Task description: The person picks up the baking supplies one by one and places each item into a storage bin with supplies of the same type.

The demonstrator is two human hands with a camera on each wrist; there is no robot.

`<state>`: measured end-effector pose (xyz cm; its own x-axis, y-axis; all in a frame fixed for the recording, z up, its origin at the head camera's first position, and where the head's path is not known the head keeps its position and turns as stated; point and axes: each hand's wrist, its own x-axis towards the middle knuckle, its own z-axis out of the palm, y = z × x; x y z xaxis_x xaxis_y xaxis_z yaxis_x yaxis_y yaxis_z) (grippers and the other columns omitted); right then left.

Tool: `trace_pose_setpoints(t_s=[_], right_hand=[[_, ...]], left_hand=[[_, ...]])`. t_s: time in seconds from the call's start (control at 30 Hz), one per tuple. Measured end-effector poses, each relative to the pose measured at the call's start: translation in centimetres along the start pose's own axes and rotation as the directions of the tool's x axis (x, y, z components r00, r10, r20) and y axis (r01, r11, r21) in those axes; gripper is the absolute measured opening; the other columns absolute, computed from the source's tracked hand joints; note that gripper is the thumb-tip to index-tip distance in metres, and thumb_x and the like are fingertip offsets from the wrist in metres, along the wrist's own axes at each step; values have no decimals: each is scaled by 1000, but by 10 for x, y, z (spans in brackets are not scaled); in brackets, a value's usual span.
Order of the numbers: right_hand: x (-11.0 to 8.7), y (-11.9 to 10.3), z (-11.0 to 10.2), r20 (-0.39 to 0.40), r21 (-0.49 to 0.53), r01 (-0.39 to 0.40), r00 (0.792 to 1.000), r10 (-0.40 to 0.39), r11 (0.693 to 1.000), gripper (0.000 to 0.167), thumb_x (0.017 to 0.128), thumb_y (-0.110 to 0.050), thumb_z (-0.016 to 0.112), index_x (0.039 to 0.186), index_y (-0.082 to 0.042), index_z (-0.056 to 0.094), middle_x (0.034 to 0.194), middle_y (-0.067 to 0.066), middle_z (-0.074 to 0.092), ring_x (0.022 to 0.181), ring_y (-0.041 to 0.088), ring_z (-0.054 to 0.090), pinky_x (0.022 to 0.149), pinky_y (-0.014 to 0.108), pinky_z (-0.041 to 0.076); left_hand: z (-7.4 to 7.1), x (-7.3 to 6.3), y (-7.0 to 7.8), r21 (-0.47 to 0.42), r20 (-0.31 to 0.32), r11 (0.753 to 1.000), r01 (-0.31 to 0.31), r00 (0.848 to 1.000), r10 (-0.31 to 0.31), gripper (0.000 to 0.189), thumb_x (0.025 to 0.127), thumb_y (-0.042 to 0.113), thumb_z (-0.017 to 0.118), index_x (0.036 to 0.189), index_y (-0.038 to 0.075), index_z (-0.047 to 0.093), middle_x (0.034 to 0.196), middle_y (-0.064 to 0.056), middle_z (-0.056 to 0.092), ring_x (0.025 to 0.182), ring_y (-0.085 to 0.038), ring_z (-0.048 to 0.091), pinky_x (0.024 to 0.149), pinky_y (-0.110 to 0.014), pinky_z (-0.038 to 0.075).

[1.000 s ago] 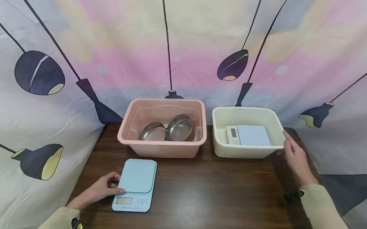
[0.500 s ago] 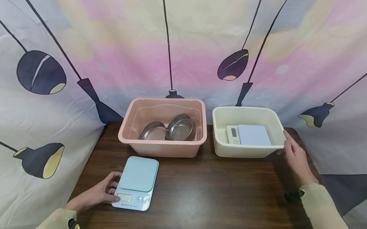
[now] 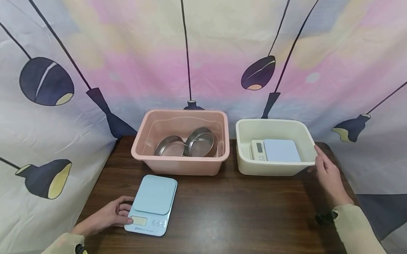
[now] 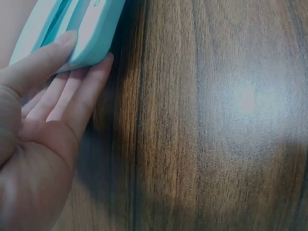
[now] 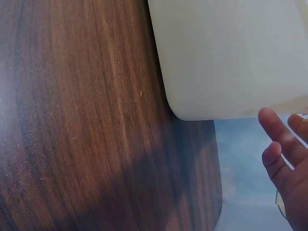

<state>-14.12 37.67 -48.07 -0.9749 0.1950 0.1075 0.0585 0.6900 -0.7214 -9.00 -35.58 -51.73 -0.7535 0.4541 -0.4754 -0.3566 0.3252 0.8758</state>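
My left hand point(image 3: 107, 217) holds a light blue kitchen scale point(image 3: 153, 196) by its left edge. The thumb lies on top beside the display, and in the left wrist view the other fingers point(image 4: 89, 91) reach under the scale point(image 4: 98, 33), whose near edge looks slightly raised off the wood. At the right, my right hand point(image 3: 328, 177) touches the outer right wall of a cream bin point(image 3: 275, 169) with extended fingers. Inside that bin lies a kitchen scale point(image 3: 281, 150) with a pale platform. The right wrist view shows the fingers point(image 5: 284, 139) against the bin's side.
Left of the cream bin, a pink bin point(image 3: 181, 167) holds round metal sieves or pans point(image 3: 200, 142). Both bins stand along the back of a dark wooden table point(image 3: 233, 215). Behind them hangs a printed curtain point(image 3: 214, 48).
The left thumb has slid from the platform's corner down to the display. The scale has shifted slightly right and tilted a little. The right hand and both bins stay put.
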Motion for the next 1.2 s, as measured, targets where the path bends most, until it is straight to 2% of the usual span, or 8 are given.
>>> trace_pose_setpoints(t_s=[0.2, 0.43, 0.63, 0.8, 1.0, 1.2], right_hand=[[0, 1, 0, -5, 3, 11, 1000, -11, 1000, 55, 115, -41, 26, 168, -27, 24, 109, 23, 65, 84, 19, 61, 64, 21, 42], [1, 3, 1, -4, -1, 5, 1000, -5, 1000, 55, 115, -42, 26, 168, -28, 23, 109, 23, 65, 84, 18, 60, 64, 22, 43], [2, 3, 0, -3, -4, 23, 1000, -23, 1000, 55, 115, -40, 26, 168, -27, 23, 104, 23, 66, 82, 21, 58, 62, 23, 42], [1, 3, 1, -11, -2, 22, 1000, -22, 1000, 55, 115, -41, 26, 168, -27, 24, 103, 23, 66, 82, 23, 58, 63, 24, 41], [0, 4, 1, -16, 4, 20, 1000, -20, 1000, 56, 114, -42, 25, 168, -26, 23, 102, 23, 65, 83, 28, 56, 62, 25, 40], [1, 2, 2, -15, 9, 20, 1000, -20, 1000, 55, 115, -42, 26, 168, -27, 24, 101, 21, 65, 79, 20, 54, 62, 26, 40]], left_hand=[[-2, 0, -2, -12, 35, 1000, 12, 999, -11, 80, 97, 6, 72, 149, -25, 20, 118, -25, 73, 105, -27, 74, 88, -35, 62], [0, 1, -2, -48, 0, 999, 19, 1000, -19, 78, 101, 11, 69, 153, -21, 21, 127, -26, 70, 108, -27, 73, 89, -41, 62], [5, 3, 2, -62, -31, 998, -17, 999, 15, 70, 101, 12, 70, 151, -20, 32, 129, -29, 67, 107, -26, 74, 88, -42, 62], [12, 7, 7, -52, -31, 997, -55, 998, 54, 64, 100, 11, 70, 147, -20, 40, 129, -31, 66, 105, -23, 74, 85, -40, 63], [24, 13, 15, -48, -3, 995, -91, 996, 91, 59, 101, 10, 68, 145, -21, 43, 130, -33, 65, 104, -21, 74, 83, -39, 63], [32, 19, 21, -55, 56, 989, -137, 989, 140, 56, 102, 8, 66, 145, -21, 43, 129, -34, 65, 105, -23, 74, 83, -41, 63]])
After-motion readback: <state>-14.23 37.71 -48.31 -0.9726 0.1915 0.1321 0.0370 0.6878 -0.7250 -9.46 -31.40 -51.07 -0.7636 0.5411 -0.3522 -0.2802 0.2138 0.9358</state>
